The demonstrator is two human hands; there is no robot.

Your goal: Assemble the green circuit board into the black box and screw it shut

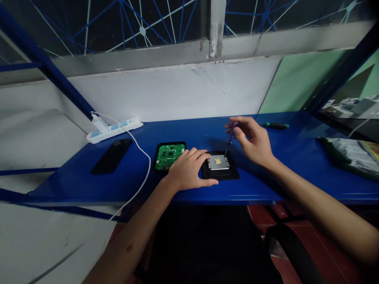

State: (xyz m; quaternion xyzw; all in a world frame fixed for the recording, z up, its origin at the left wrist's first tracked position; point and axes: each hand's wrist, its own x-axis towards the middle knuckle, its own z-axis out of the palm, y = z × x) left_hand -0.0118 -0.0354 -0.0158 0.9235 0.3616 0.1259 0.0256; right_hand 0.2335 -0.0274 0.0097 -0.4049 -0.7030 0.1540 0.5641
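A screwdriver with a purplish handle stands nearly upright in the fingers of my right hand. Its tip meets the upper right corner of a silver metal plate, which has a small yellowish pad in its middle. The plate lies in a black plastic cover. Thumb and fingers spread, my left hand rests against the cover's left side. Just left of that hand lies a black case holding a green circuit board, partly hidden by my fingers.
A black phone and a white power strip with a charger and white cable are on the left. Behind my right hand lies a green-and-black screwdriver. A plastic bag sits at the right. Tiny bits dot the blue table.
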